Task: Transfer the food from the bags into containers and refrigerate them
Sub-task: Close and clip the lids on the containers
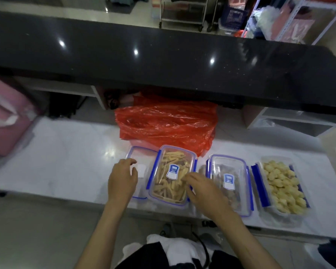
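While the right hand point(200, 189) rests curled fingers on the lidded container of fried sticks point(172, 175), the left hand point(122, 178), loosely open, holds nothing beside it.

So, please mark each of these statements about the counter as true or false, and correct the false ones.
1. The red plastic bag lies behind the containers. True.
2. The rightmost container, with pale round pieces, has its lid on. False: it is open on top, without a lid.
3. The right hand rests on the stick-food container. True.
4. The container with dark food stands left of the stick-food container. False: it stands to its right.
5. The left hand grips the red plastic bag. False: it is at the leftmost container, far from the bag.
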